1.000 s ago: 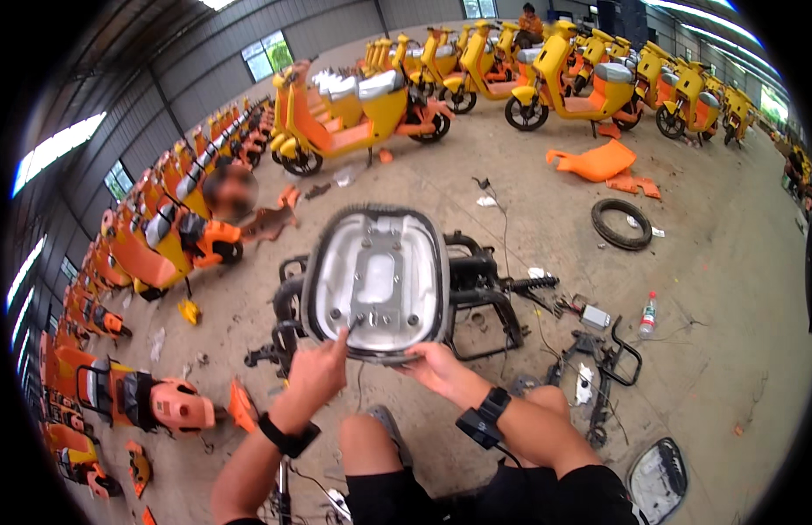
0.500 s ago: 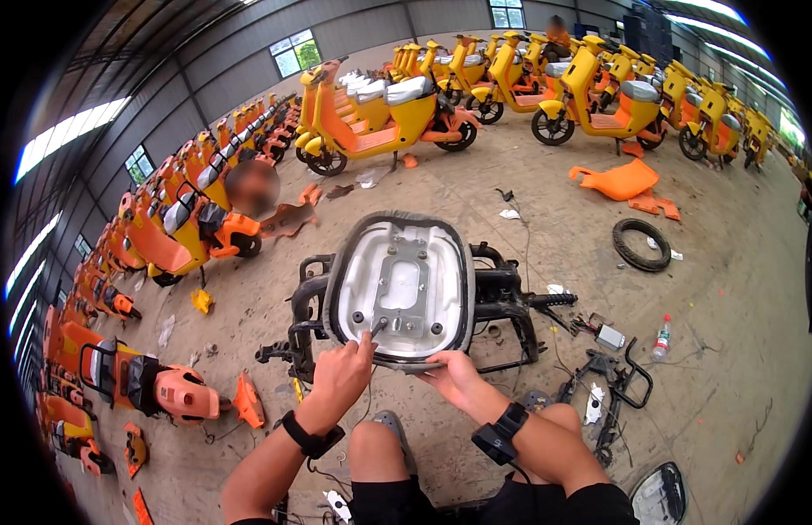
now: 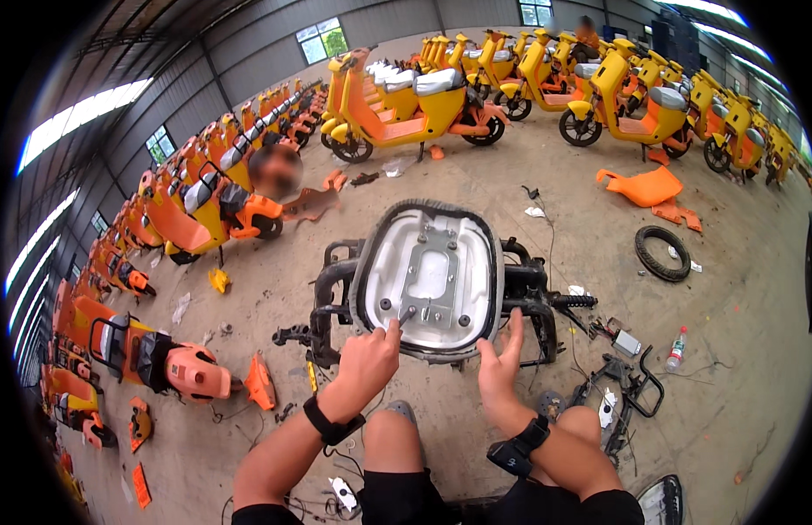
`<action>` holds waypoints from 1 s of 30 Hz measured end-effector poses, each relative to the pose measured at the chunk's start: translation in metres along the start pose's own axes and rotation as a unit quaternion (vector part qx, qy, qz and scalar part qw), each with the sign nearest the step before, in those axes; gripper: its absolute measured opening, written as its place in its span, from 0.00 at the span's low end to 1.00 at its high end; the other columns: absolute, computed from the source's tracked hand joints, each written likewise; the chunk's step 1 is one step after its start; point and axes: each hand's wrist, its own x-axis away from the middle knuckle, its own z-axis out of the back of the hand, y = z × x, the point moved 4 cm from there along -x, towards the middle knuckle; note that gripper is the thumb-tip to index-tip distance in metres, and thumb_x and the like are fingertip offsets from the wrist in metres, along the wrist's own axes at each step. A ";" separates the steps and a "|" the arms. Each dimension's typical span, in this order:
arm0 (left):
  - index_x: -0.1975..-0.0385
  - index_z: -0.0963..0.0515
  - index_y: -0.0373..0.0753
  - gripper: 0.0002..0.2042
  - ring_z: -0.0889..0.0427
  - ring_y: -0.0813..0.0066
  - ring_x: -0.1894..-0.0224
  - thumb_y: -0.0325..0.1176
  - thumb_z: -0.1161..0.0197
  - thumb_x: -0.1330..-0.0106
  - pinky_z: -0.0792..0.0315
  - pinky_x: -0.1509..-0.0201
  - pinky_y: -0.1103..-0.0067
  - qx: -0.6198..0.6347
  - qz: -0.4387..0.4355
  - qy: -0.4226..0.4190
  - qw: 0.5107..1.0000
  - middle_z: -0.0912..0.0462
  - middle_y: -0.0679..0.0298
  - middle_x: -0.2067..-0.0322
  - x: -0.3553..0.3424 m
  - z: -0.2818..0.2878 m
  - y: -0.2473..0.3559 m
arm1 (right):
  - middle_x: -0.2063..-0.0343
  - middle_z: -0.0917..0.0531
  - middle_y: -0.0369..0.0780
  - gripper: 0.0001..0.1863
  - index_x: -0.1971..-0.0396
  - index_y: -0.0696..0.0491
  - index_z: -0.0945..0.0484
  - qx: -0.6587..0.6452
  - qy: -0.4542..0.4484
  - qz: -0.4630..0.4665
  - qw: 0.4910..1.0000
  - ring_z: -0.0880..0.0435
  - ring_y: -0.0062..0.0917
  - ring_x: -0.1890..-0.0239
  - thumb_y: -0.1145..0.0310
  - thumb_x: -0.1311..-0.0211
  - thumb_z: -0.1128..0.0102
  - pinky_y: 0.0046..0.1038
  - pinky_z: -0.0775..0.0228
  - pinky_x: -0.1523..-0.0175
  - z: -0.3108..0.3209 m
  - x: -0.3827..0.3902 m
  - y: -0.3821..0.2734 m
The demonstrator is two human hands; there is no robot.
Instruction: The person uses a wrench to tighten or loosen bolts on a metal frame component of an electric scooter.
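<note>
An upturned scooter seat, its white underside facing up and its rim dark, rests across a black metal frame. A metal plate with several bolts is fixed in its middle. My left hand is at the seat's near edge, fingers closed on a short dark rod-shaped tool whose tip meets the near part of the plate. Its exact kind I cannot make out. My right hand stands beside the near right corner of the seat, fingers apart, holding nothing.
Loose black frame parts, a metal box with wires and a plastic bottle lie to the right. Farther off are a tyre and an orange panel. Rows of yellow-orange scooters stand behind; another person is far back.
My right hand has let go of the seat's near rim and opened, moving to the right. My left hand keeps the tool at the plate. The whole view has shifted slightly.
</note>
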 end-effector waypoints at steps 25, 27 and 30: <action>0.52 0.26 0.24 0.19 0.17 0.62 0.79 0.26 0.44 0.43 0.24 0.77 0.73 -0.012 -0.004 -0.087 0.996 0.18 0.55 0.78 0.000 0.001 0.002 | 0.64 0.20 0.43 0.15 0.58 0.56 0.23 0.268 -0.189 0.288 0.900 0.24 0.39 0.57 0.65 0.43 0.38 0.38 0.36 0.49 -0.080 -0.023 -0.020; 0.51 0.26 0.24 0.19 0.17 0.63 0.80 0.26 0.44 0.43 0.24 0.77 0.73 -0.021 -0.010 -0.086 0.996 0.19 0.55 0.78 0.000 0.003 0.003 | 0.65 0.20 0.43 0.14 0.60 0.56 0.24 0.268 -0.182 0.296 0.899 0.24 0.39 0.58 0.64 0.42 0.38 0.38 0.37 0.49 -0.081 -0.021 -0.022; 0.52 0.26 0.24 0.19 0.17 0.64 0.80 0.26 0.44 0.44 0.24 0.77 0.74 -0.025 -0.020 -0.077 0.996 0.19 0.56 0.79 -0.003 0.004 0.004 | 0.66 0.21 0.42 0.13 0.62 0.55 0.25 0.291 -0.183 0.295 0.892 0.24 0.40 0.58 0.63 0.41 0.39 0.38 0.36 0.50 -0.082 -0.027 -0.019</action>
